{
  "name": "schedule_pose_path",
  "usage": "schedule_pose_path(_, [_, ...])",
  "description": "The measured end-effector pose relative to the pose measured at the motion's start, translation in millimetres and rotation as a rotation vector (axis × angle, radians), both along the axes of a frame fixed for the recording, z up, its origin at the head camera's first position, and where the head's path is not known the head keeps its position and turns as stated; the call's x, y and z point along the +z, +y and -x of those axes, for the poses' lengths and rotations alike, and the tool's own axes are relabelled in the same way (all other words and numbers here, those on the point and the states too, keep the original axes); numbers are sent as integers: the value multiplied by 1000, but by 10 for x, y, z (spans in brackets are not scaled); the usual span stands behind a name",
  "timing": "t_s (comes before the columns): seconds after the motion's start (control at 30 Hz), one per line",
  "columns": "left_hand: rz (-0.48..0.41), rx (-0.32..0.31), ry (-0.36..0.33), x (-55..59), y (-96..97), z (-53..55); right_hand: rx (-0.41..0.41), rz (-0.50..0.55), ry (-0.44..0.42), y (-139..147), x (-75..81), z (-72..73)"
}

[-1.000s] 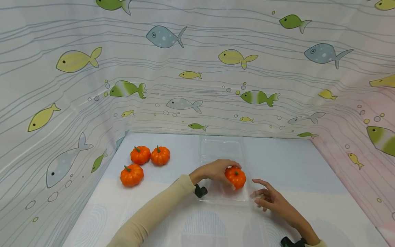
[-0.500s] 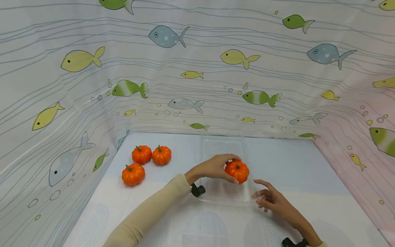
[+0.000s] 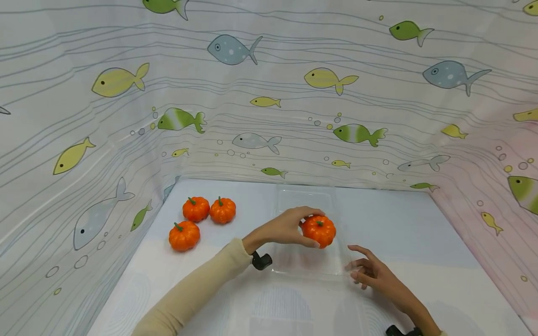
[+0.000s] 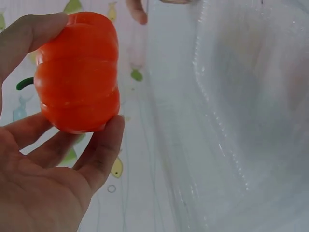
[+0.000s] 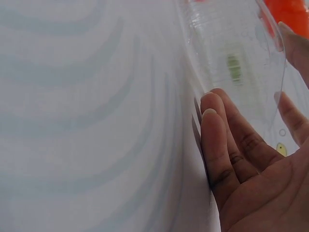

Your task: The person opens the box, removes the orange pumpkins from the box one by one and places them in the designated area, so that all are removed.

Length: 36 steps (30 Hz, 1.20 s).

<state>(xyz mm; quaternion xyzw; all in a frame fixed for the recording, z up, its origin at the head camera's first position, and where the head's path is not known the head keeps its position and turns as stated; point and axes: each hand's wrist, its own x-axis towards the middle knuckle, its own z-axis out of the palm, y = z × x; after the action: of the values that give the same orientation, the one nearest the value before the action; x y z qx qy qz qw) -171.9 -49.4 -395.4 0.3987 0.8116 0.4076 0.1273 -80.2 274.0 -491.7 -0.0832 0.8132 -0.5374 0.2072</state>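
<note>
My left hand (image 3: 287, 227) holds an orange toy pumpkin (image 3: 322, 231) with a green stem, thumb on one side and fingers on the other. The left wrist view shows this pumpkin (image 4: 79, 72) raised beside the clear plastic container (image 4: 178, 140). In the head view it hangs above that container (image 3: 308, 198). My right hand (image 3: 376, 274) is at the container's right edge, its fingers loosely bent. Seen from the right wrist, the fingers (image 5: 215, 140) lie against or very near the transparent wall (image 5: 227, 43); contact is hard to tell.
Three more orange toy pumpkins, a front one (image 3: 184, 236), a back one (image 3: 196, 209) and one to its right (image 3: 223, 210), sit on the left of the white table (image 3: 391, 224). A fish-patterned curtain (image 3: 294, 112) encloses the back and sides.
My left hand has lifted the toy pumpkin up from low in the container and drawn back slightly to the left. The right hand has stayed nearly still; the head view has shifted a little.
</note>
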Motion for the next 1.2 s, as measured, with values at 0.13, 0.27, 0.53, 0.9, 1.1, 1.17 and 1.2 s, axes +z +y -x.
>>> schedule_pose_path(0.13, [-19,6,6,-18,-68,-11,2,1,6,-3,6,-4])
schedule_pose_path(0.27, [-29,19,2,-31,-140,-20,8,5,10,-1,8,-5])
schedule_pose_path(0.53, [-41,61,-21,-41,-287,-55,19,18,19,11,5,-7])
schedule_pose_path(0.9, [-65,109,13,-37,-475,-79,26,19,35,22,5,-9])
schedule_pose_path(1.1, [-82,138,7,-43,-600,-84,42,34,45,35,2,-15])
schedule_pose_path(1.17, [-91,152,3,-39,-641,-81,46,39,46,36,-1,-15])
schedule_pose_path(1.2, [-95,160,2,-35,-660,-80,47,40,46,36,-3,-15])
